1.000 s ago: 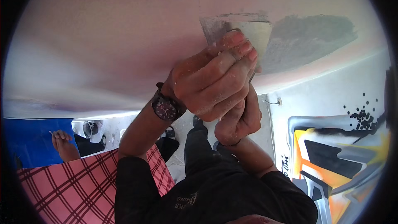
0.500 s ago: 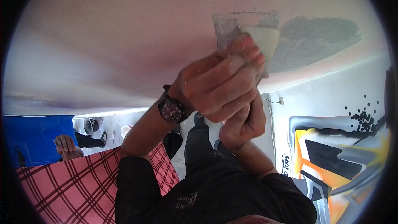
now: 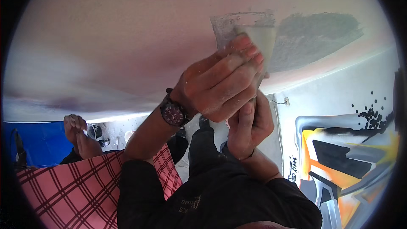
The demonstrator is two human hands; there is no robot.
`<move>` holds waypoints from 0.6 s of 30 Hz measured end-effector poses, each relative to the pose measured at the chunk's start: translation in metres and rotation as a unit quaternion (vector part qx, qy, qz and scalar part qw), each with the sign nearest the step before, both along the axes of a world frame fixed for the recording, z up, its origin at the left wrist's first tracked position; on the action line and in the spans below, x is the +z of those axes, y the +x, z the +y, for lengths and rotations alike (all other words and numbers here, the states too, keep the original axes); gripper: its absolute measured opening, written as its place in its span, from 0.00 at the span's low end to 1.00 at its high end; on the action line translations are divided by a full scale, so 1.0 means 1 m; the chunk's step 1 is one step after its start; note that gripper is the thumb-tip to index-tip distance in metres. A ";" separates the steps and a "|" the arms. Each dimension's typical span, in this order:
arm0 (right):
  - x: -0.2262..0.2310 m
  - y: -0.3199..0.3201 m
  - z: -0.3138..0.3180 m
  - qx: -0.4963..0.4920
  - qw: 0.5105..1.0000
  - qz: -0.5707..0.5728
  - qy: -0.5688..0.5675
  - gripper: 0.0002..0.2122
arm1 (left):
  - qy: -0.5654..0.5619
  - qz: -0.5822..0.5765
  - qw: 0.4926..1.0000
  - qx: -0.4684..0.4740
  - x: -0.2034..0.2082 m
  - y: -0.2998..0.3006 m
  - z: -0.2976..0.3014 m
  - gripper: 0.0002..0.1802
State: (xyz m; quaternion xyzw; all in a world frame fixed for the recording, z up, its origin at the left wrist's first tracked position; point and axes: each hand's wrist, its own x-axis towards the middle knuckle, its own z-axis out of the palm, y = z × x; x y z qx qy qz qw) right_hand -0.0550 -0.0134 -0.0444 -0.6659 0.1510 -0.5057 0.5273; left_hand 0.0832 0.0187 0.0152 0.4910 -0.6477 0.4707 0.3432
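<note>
A flat, pale scraper (image 3: 263, 38) with a wide straight far edge rests against the pinkish wall (image 3: 140, 29), over a grey patch (image 3: 311, 38). My left hand (image 3: 224, 80), with a dark watch on its wrist, is closed around the scraper, fingers bent over its near part. Just below, my right hand (image 3: 251, 129) is closed around the tool's lower end, its thumb lying along it. Both hands cover most of the handle, and dusty specks dot my left fingers.
Bright graffiti (image 3: 339, 157) covers the white wall on the right, by a socket with a cord (image 3: 286, 101). Another person's hands (image 3: 77, 133) show at the far left, before a blue panel (image 3: 42, 142). A pink checked cloth (image 3: 85, 186) lies lower left; a dark bucket (image 3: 94, 132) stands behind.
My hands and the scraper have shifted slightly left in view, as has the grey patch. My right thumb now shows more plainly. The other person's hands have risen and come together.
</note>
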 end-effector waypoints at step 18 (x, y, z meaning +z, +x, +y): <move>-0.002 0.003 0.001 0.014 1.000 0.001 0.013 0.22 | 0.065 -0.001 0.998 0.022 0.003 -0.007 0.001 0.08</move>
